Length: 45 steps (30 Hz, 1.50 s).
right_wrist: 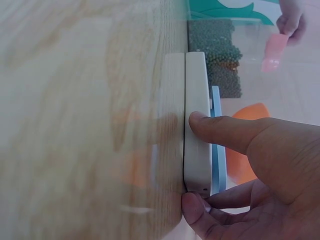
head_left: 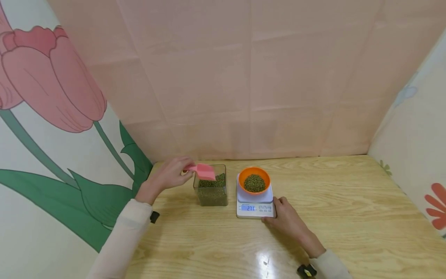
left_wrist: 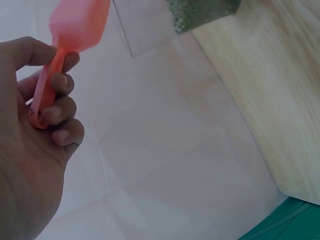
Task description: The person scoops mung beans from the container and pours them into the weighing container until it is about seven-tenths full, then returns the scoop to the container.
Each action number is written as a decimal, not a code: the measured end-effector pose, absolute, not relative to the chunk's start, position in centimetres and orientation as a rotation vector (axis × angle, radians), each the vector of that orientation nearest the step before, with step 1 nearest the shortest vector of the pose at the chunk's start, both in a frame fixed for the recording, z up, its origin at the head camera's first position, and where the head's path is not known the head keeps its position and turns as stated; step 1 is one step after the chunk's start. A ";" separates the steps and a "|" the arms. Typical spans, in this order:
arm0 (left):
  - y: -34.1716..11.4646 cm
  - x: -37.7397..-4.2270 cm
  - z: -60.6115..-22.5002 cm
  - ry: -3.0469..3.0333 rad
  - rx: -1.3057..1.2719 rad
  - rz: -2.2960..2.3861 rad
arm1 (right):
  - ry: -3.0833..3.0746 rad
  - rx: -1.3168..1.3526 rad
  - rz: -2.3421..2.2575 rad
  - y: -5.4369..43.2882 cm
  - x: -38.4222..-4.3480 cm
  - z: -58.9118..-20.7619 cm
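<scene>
My left hand (head_left: 173, 173) grips the handle of a pink scoop (head_left: 205, 171), tilted over a clear square container (head_left: 213, 197) of small green beans (left_wrist: 207, 11). In the left wrist view the fingers wrap round the scoop's handle. A white digital kitchen scale (head_left: 244, 213) with a lit display (head_left: 248, 208) stands right of the container. On its platform sits an orange bowl (head_left: 255, 169) with green beans (head_left: 254, 183) in it. My right hand (head_left: 286, 219) holds the scale's near right corner. The right wrist view shows the thumb (right_wrist: 220, 129) on its front face and fingers round the side.
Everything stands on a light wood-grain table (head_left: 348, 201). A pinkish sheet (head_left: 278, 77) rises behind its back edge. Walls with painted flowers flank it, a large pink tulip (head_left: 52, 77) on the left and a red flower (head_left: 437, 207) on the right.
</scene>
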<state>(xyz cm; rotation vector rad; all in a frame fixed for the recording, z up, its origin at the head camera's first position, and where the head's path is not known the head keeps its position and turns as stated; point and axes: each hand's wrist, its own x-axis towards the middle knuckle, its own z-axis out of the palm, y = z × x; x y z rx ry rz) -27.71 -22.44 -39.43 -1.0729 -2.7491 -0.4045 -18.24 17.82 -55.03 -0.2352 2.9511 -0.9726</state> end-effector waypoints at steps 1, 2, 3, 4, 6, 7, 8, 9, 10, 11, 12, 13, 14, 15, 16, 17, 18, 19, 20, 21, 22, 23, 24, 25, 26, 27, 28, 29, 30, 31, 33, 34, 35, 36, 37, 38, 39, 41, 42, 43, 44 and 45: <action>-22.5 -27.7 -39.5 -2.750 -1.073 -0.400 | 2.951 -0.240 -0.973 17.8 -18.2 -55.1; -22.5 -27.7 -39.5 -2.752 -1.071 -0.394 | 2.952 -0.242 -0.973 17.8 -18.2 -55.1; -22.5 -27.7 -39.5 -2.754 -1.071 -0.390 | 2.952 -0.244 -0.972 17.8 -18.3 -55.1; -22.5 -27.7 -39.5 -2.757 -1.071 -0.384 | 2.954 -0.244 -0.972 17.8 -18.3 -55.2; -22.5 -27.7 -39.5 -2.762 -1.068 -0.366 | 2.952 -0.250 -0.976 17.8 -18.3 -55.2; -22.5 -27.7 -39.5 -2.767 -1.064 -0.359 | 2.950 -0.251 -0.977 17.8 -18.3 -55.2; -22.5 -27.7 -39.5 -2.770 -1.062 -0.351 | 2.949 -0.248 -0.978 17.8 -18.3 -55.2; -22.4 -27.7 -39.5 -2.775 -1.059 -0.344 | 2.948 -0.248 -0.979 17.9 -18.3 -55.2; -22.4 -27.7 -39.5 -2.780 -1.057 -0.333 | 2.948 -0.248 -0.980 17.9 -18.3 -55.1; -22.5 -27.8 -39.5 -2.784 -1.056 -0.324 | 2.947 -0.249 -0.981 17.8 -18.3 -55.1; -22.5 -27.8 -39.6 -2.787 -1.057 -0.315 | 2.946 -0.249 -0.981 17.8 -18.3 -55.1; -22.5 -27.9 -39.6 -2.788 -1.059 -0.305 | 2.946 -0.248 -0.981 17.9 -18.4 -55.1; -22.5 -27.9 -39.6 -2.787 -1.062 -0.291 | 2.946 -0.248 -0.981 17.9 -18.4 -55.0; -22.6 -27.9 -39.7 -2.788 -1.065 -0.279 | 2.946 -0.252 -0.981 17.9 -18.4 -55.0; -22.6 -28.0 -39.7 -2.785 -1.071 -0.266 | 2.947 -0.253 -0.979 17.9 -18.4 -55.0; -22.6 -28.0 -39.7 -2.785 -1.074 -0.254 | 2.948 -0.252 -0.977 17.9 -18.3 -55.0; -22.6 -28.0 -39.7 -2.784 -1.080 -0.242 | 2.949 -0.253 -0.977 17.9 -18.4 -55.0; -22.5 -28.0 -39.7 -2.788 -1.080 -0.230 | 2.950 -0.254 -0.977 17.9 -18.4 -55.0; -22.5 -28.0 -39.7 -2.793 -1.079 -0.220 | 2.950 -0.257 -0.978 17.9 -18.4 -55.0; -22.4 -28.0 -39.6 -2.798 -1.078 -0.210 | 2.952 -0.256 -0.977 17.9 -18.4 -55.0; -22.3 -28.0 -39.6 -2.804 -1.077 -0.201 | 2.954 -0.255 -0.976 17.9 -18.4 -55.0; -22.2 -28.0 -39.5 -2.810 -1.076 -0.193 | 2.955 -0.254 -0.976 17.9 -18.4 -55.1; -22.2 -28.0 -39.5 -2.813 -1.077 -0.182 | 2.958 -0.256 -0.975 17.9 -18.4 -55.1; -22.1 -28.0 -39.4 -2.816 -1.075 -0.173 | 2.960 -0.258 -0.974 17.9 -18.4 -55.1; -22.0 -28.0 -39.4 -2.816 -1.078 -0.163 | 2.963 -0.257 -0.971 17.9 -18.4 -55.1; -21.9 -28.0 -39.4 -2.815 -1.083 -0.152 | 2.966 -0.256 -0.969 17.9 -18.4 -55.1; -21.8 -28.1 -39.5 -2.808 -1.090 -0.139 | 2.968 -0.258 -0.968 18.0 -18.4 -55.1; -21.8 -28.1 -39.5 -2.800 -1.096 -0.122 | 2.969 -0.258 -0.967 17.9 -18.4 -55.1; -21.7 -28.1 -39.5 -2.793 -1.103 -0.105 | 2.971 -0.259 -0.965 17.9 -18.4 -55.1; -21.6 -28.1 -39.6 -2.783 -1.109 -0.085 | 2.971 -0.260 -0.965 17.9 -18.3 -55.1; -21.4 -28.1 -39.7 -2.765 -1.123 -0.042 | 2.970 -0.257 -0.967 17.9 -18.3 -55.1; -21.3 -28.1 -39.7 -2.758 -1.126 -0.023 | 2.970 -0.255 -0.967 17.9 -18.3 -55.1; -21.2 -28.1 -39.8 -2.761 -1.126 -0.009 | 2.968 -0.253 -0.971 17.9 -18.3 -55.1; -21.1 -28.1 -39.9 -2.764 -1.125 0.000 | 2.967 -0.253 -0.972 17.9 -18.3 -55.1; -21.0 -28.1 -40.0 -2.772 -1.121 0.006 | 2.965 -0.252 -0.975 17.9 -18.3 -55.1; -20.9 -28.1 -40.1 -2.785 -1.114 0.007 | 2.964 -0.251 -0.975 17.9 -18.3 -55.1; -20.8 -28.1 -40.2 -2.796 -1.110 0.005 | 2.963 -0.250 -0.975 17.9 -18.3 -55.1; -20.6 -28.0 -40.3 -2.817 -1.102 0.005 | 2.960 -0.246 -0.973 17.8 -18.2 -55.1; -20.5 -28.0 -40.4 -2.824 -1.100 0.008 | 2.960 -0.245 -0.970 17.8 -18.2 -55.1; -20.4 -28.0 -40.4 -2.831 -1.098 0.010 | 2.960 -0.241 -0.970 17.8 -18.2 -55.1; -20.3 -28.0 -40.4 -2.831 -1.103 0.009 | 2.959 -0.241 -0.969 17.8 -18.2 -55.1; -20.2 -28.0 -40.5 -2.830 -1.108 0.011 | 2.958 -0.241 -0.970 17.8 -18.2 -55.1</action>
